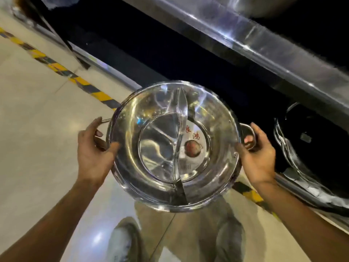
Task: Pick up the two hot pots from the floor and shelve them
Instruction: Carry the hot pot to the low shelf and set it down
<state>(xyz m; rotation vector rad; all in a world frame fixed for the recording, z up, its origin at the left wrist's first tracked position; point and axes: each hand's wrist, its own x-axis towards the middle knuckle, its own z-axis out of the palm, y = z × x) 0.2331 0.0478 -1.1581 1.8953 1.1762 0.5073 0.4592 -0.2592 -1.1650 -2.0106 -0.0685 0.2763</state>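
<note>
A shiny steel hot pot with a curved divider and a round label inside is held in the air in front of me. My left hand grips its left loop handle. My right hand grips its right loop handle. The pot hangs level above the floor, in front of a dark low shelf opening of a steel rack. A second steel hot pot lies on the low shelf at the right, close to my right hand.
The beige tiled floor carries a yellow-and-black hazard stripe along the rack's foot. A steel shelf edge runs diagonally across the top. My legs and a shoe show below the pot.
</note>
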